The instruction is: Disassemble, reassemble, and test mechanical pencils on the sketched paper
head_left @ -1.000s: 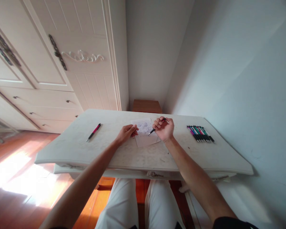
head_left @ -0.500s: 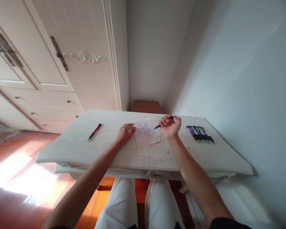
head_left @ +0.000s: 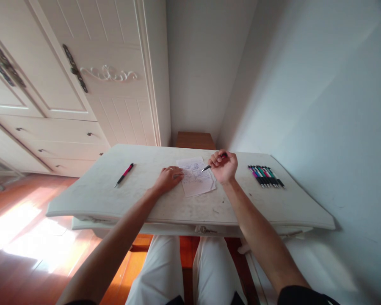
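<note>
A small sheet of paper (head_left: 197, 182) covered with scribbles lies in the middle of the white table (head_left: 184, 203). My left hand (head_left: 168, 178) rests on the table with its fingers flat on the paper's left edge. Fingers of my right hand (head_left: 224, 166) are closed around a pen (head_left: 207, 167). The pen's tip points left and sits at the paper's upper right part.
A red and black pen (head_left: 124, 174) lies alone on the left part of the table. A row of several coloured pens (head_left: 266, 176) lies on the right. A white wardrobe (head_left: 82, 84) stands at the left, walls behind and at the right. My knees are under the table.
My right hand with the pen drew off to the right of the paper, then came back a little so the tip is over its upper right. My left hand flattened on the paper's edge.
</note>
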